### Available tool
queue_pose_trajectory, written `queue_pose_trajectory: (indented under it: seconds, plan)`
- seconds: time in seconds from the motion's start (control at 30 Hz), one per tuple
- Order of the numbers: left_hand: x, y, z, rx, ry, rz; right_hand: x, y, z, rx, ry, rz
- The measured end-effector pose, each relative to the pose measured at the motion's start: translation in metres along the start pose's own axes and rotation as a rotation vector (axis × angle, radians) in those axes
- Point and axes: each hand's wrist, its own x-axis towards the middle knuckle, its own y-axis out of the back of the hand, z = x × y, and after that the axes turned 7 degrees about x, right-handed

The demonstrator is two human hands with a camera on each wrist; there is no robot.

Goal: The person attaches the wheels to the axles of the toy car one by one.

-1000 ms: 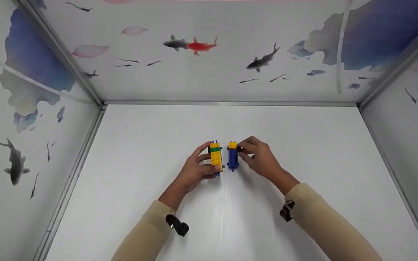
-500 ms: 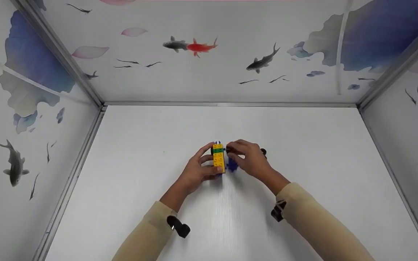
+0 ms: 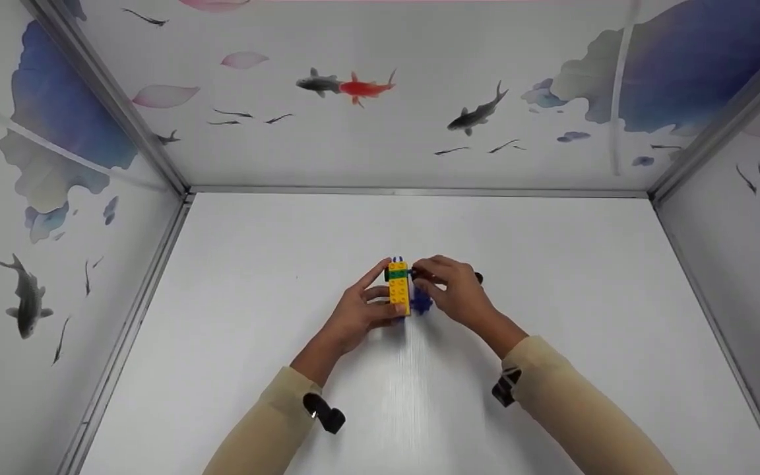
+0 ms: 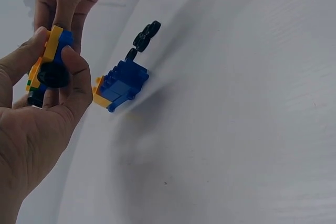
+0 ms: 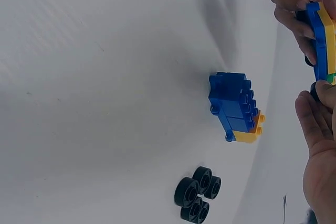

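Note:
My left hand (image 3: pixel 357 311) grips a toy car (image 3: pixel 398 293) of building blocks, yellow with a green band on top and blue beneath. In the left wrist view, black wheels (image 4: pixel 53 75) sit on its near side. My right hand (image 3: pixel 454 287) pinches a small black wheel (image 5: pixel 314 91) against the car's other side, partly hidden by the fingers. Below the hands, a second block car (image 5: pixel 231 103), blue with a yellow end, stands on the table; in the head view my right hand covers part of it.
Several loose black wheels (image 5: pixel 187 192) lie on the white table (image 3: pixel 254 264) beside the second block car. Printed panels with fish and leaves enclose the table at the back and both sides, such as the back wall (image 3: pixel 393 145).
My right hand has moved left across the blue car to the held car's side, uncovering a black wheel on the table. My left hand has shifted slightly right with its car.

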Motion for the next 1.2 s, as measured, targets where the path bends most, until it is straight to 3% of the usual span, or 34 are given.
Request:
queue_pose_trajectory:
  seconds: [0.47,0.9,1.2]
  plan:
    - [0.001,-0.001,0.001,-0.021,-0.010,-0.020,0.002,0.002,-0.002,0.030,0.030,0.035]
    - [-0.002,-0.004,-0.002,0.178,-0.075,-0.035,-0.001,-0.001,-0.003,-0.113,0.082,-0.013]
    - [-0.006,0.001,-0.003,0.235,-0.120,-0.035,0.002,-0.006,-0.008,-0.174,0.135,-0.034]
